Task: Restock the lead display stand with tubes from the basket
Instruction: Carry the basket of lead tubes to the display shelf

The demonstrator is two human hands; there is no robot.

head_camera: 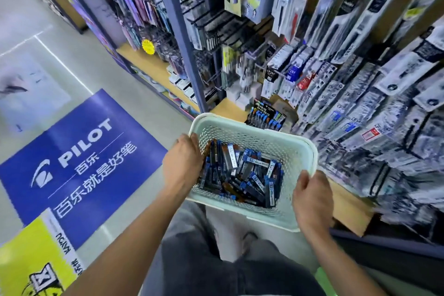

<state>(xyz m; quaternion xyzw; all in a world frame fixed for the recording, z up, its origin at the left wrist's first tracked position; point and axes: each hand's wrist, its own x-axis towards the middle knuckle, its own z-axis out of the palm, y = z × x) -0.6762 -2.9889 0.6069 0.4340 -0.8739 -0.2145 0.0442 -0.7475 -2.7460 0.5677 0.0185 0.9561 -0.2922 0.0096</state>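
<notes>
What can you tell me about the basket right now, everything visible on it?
The basket is pale mint-green, plastic-looking, rectangular with rounded corners, a rolled rim and perforated walls. It is held up in front of the shelf, slightly tilted. The left hand grips its left rim, the right hand its near right corner. Inside lies a loose heap of lead tubes, dark with blue caps and labels.

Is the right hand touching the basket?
Touching. The head view shows the right hand gripping the rim of the basket at its near right corner, fingers curled over the edge.
</notes>
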